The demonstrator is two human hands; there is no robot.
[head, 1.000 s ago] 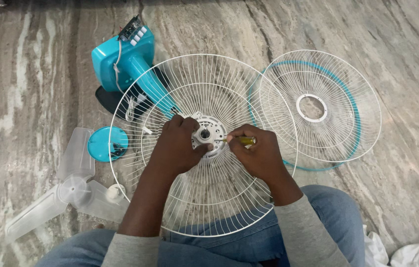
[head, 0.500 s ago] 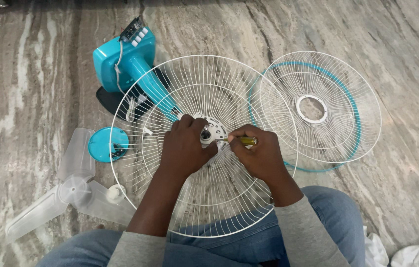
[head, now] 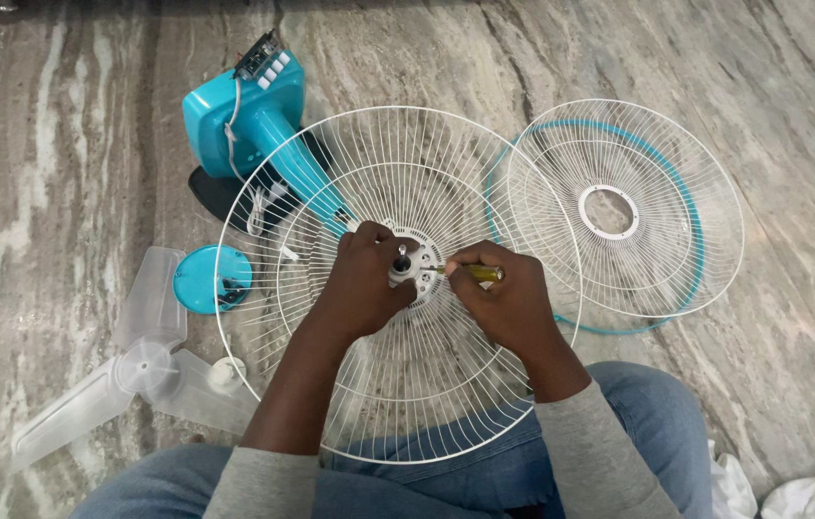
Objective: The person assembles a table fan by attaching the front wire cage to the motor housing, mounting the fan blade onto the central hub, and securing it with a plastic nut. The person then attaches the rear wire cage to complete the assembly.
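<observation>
A white wire fan guard (head: 407, 384) lies across my lap, mounted around the fan's motor hub (head: 405, 264) with its short shaft sticking up. My left hand (head: 364, 284) grips the hub from the left side. My right hand (head: 503, 298) is closed on a yellow-handled screwdriver (head: 473, 273), whose tip points left and meets the hub's right side. The teal fan stand and base (head: 249, 120) stretches away under the guard to the upper left.
A second white guard with a teal rim (head: 662, 183) lies on the marble floor to the right. A clear fan blade (head: 143, 370), a teal round cap (head: 210, 279) and a small white knob (head: 226, 373) lie at left. White cloth (head: 811, 495) sits bottom right.
My left hand has shifted slightly right and re-gripped the hub, so the shaft now shows. The right hand and screwdriver have stayed nearly still.
</observation>
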